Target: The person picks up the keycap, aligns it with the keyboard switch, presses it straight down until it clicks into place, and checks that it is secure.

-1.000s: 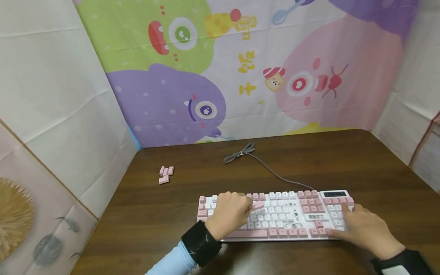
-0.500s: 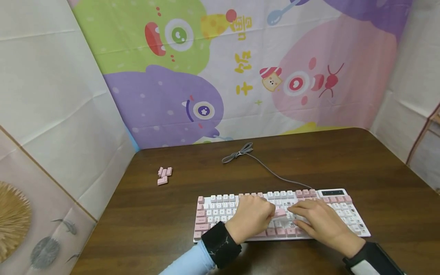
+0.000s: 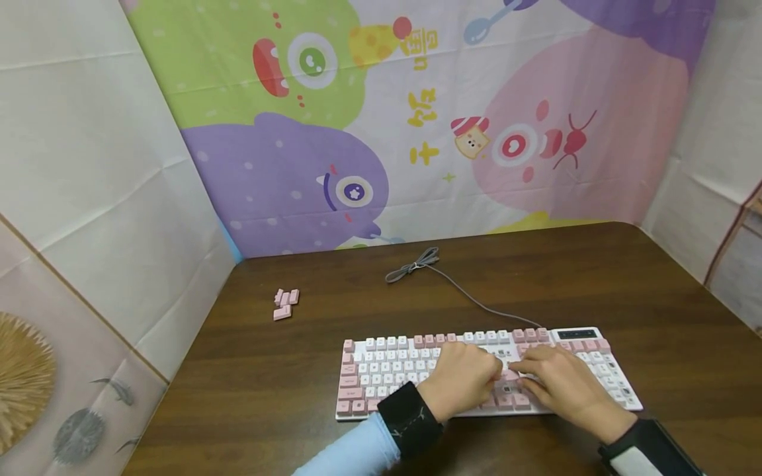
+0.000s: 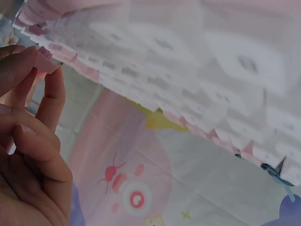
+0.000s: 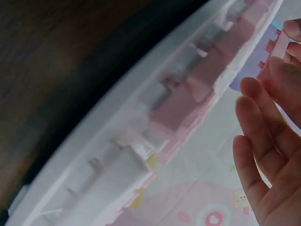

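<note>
A white-and-pink keyboard (image 3: 395, 370) lies on the table in front of me, with bare spots among its keys on the right half. Over that half my left hand (image 3: 464, 375) pinches a long pink keycap (image 3: 508, 375) between thumb and fingertips. In the left wrist view the pink keycap (image 4: 45, 62) sits between fingertips close to the key rows. My right hand (image 3: 568, 385) meets it from the right, thumb and forefinger at the keycap's end. In the right wrist view its pegged underside shows on the pink keycap (image 5: 281, 46). The other right fingers (image 5: 256, 127) are extended.
Several loose pink keycaps (image 3: 286, 304) lie in a small group at the table's left. A grey cable (image 3: 470, 294) runs from the keyboard's back to a tied coil. A cartoon-printed cloth (image 3: 434, 152) hangs behind the wooden table (image 3: 333, 277).
My left hand has moved right along the keyboard with the pink keycap. My right hand has come left from the number pad, and its fingertips now meet the keycap.
</note>
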The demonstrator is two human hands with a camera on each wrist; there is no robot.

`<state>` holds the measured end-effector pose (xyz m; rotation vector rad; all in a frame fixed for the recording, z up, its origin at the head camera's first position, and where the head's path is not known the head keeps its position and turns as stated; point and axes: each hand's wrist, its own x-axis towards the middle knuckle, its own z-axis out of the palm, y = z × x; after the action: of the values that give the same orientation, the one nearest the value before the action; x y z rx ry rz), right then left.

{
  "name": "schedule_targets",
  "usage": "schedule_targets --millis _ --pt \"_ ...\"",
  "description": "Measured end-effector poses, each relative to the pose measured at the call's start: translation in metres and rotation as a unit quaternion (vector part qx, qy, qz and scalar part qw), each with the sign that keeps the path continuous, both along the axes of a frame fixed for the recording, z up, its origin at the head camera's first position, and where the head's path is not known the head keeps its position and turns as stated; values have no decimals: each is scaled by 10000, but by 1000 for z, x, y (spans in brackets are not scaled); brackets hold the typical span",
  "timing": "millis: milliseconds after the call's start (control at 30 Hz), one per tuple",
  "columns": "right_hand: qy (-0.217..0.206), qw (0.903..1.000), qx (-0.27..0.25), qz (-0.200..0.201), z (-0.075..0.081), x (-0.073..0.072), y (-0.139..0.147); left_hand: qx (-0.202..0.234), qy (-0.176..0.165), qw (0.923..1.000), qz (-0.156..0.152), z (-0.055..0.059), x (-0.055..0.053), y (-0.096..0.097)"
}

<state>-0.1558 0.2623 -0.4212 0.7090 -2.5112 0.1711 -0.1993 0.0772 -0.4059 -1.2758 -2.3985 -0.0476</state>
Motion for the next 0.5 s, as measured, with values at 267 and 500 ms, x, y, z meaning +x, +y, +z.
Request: schedule_targets --millis 267,500 --pt "-166 9997 -141 -126 -8 -1 2 -255 -153 9995 146 -4 2 6" --pt "-250 9995 -146 -90 -10 0 1 -478 45 9987 147 -5 4 9"
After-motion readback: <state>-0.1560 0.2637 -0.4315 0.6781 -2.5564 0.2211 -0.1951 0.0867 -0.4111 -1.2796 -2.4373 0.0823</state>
